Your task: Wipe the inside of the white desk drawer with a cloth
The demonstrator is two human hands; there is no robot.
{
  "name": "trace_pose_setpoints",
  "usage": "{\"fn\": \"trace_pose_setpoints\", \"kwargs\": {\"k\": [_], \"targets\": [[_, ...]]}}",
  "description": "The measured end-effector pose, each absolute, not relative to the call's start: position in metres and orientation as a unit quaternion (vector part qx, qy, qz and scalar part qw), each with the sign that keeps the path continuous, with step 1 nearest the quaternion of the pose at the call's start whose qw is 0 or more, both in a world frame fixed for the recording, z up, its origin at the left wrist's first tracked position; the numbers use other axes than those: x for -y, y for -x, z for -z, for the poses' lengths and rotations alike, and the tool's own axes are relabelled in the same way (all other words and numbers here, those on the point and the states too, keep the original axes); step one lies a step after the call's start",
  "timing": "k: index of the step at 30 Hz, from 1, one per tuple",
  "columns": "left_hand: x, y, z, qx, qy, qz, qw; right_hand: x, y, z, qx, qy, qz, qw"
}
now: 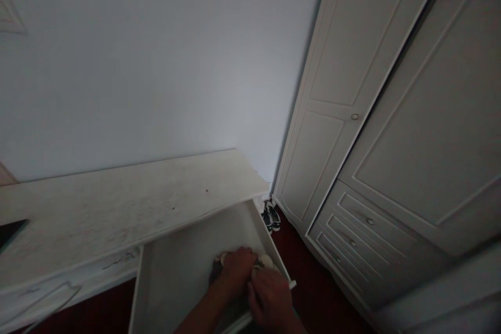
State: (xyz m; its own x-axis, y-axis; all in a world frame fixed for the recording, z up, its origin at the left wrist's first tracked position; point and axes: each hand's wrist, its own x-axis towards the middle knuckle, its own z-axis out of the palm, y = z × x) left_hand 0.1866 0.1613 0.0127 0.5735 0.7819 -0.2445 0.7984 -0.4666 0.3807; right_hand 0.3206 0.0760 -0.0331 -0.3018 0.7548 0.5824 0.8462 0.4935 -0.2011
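At six o'clock, the right hand [271, 292] and left hand [239, 267] meet, both grasping a soft bundle [266, 261], largely hidden by their fingers, inside an open drawer [168, 276] near its five o'clock side. Beyond, toward eight o'clock, runs the white surface [136, 193]; shoes [271, 217] sit on the floor [309, 271] past the drawer, and a wardrobe [332, 130] stands at three.

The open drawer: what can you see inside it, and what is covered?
In the drawer the left hand and right hand touch a pale-and-dark bundle near its right side. Pale bottom shows beside it. The hands cover much of it; it cannot be identified.
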Motion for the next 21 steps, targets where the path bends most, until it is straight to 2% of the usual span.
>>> {"fn": "trace_pose_setpoints", "kwargs": {"k": [4,9,14,21], "targets": [[-0.137,-0.154,-0.009,-0.459,-0.846,0.027,0.27,-0.077,-0.321,0.024,0.805,0.502,0.054,0.311],[-0.132,-0.062,-0.012,-0.472,-0.815,0.076,0.328,-0.08,-0.32,0.016,0.808,0.506,0.064,0.295],[-0.142,-0.009,-0.025,-0.619,-0.762,0.072,0.177,-0.081,-0.318,0.021,0.8,0.508,0.073,0.311],[-0.183,-0.049,-0.031,-0.629,-0.774,0.068,0.016,-0.082,-0.315,0.021,0.793,0.471,0.113,0.369]]}}
